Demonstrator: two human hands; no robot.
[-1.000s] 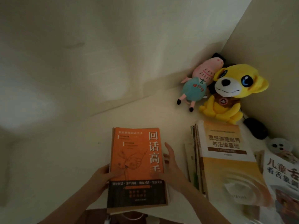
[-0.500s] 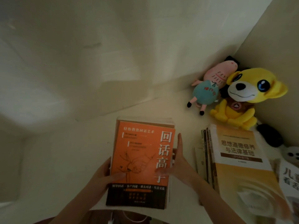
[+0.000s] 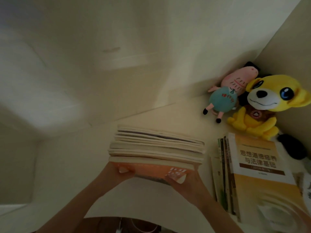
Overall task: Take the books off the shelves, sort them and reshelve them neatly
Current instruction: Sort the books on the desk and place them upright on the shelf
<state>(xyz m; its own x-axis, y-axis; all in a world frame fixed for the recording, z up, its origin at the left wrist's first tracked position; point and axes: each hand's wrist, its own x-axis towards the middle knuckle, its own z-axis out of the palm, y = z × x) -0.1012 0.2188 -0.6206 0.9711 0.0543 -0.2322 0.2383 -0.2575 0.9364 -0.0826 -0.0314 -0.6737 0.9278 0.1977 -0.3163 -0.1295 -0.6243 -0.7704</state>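
Observation:
A stack of books (image 3: 156,147) is tipped up off the white shelf surface (image 3: 67,165), its cream page edges facing me and the orange-covered book (image 3: 151,170) nearest me. My left hand (image 3: 117,172) grips the stack's near left side, thumb on the orange cover. My right hand (image 3: 183,182) grips the near right side, thumb over the cover's white characters. A second pile with a yellow and white textbook (image 3: 262,175) on top lies to the right.
A pink and teal plush pig (image 3: 225,96) and a yellow plush dog (image 3: 262,105) sit in the far right corner against the wall. A dark object (image 3: 292,145) lies behind the textbook pile. Another book cover (image 3: 306,185) shows at the right edge.
The stack lay flat with the orange cover facing up; both hands have since tilted it upright, so the page edges now face me. The view has shifted left.

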